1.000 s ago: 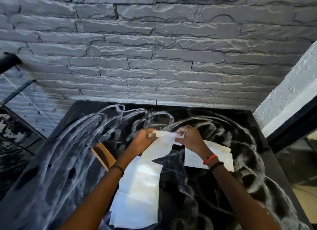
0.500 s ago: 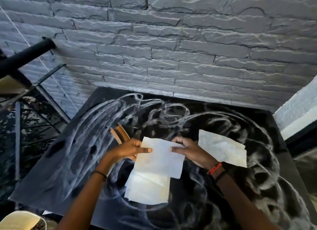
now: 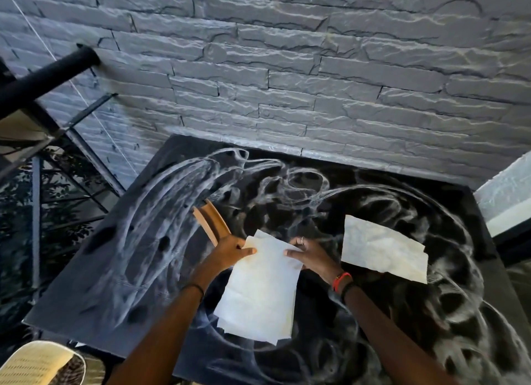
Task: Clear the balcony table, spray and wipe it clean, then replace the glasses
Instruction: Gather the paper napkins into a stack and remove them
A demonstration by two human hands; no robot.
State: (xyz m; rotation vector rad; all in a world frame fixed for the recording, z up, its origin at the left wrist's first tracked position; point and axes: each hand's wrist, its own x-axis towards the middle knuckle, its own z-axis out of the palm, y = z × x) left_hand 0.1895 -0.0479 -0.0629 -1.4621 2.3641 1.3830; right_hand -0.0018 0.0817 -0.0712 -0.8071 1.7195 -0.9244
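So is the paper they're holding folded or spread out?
Folded. The paper shows several stacked edges along its bottom.
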